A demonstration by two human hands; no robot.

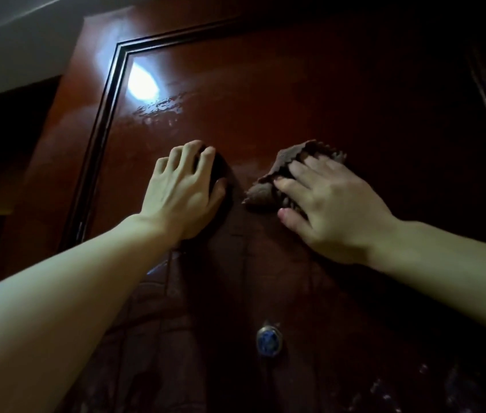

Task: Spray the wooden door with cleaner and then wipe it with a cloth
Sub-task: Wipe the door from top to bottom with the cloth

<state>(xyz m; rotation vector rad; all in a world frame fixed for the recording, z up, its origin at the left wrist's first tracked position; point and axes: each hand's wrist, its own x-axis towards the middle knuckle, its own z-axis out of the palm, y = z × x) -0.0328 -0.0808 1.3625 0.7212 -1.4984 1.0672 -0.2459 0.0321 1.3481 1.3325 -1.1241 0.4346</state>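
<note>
The right hand [334, 204] presses a brown cloth [283, 174] flat against the door [295, 93], fingers spread over it, mid-panel. The left hand [185, 189] braces just beside it, fingers arched, holding nothing. Wet streaks [158, 108] lie up-left toward the panel's top-left corner, nearer the left hand.

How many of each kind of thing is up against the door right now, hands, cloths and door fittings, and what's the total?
Hands: 2, the left hand flat on the wooden door and the right hand pressing the cloth.
Cloths: 1, the brown cloth.
Door fittings: 1, a round blue-centred fitting lower down.
Total: 4.
</note>
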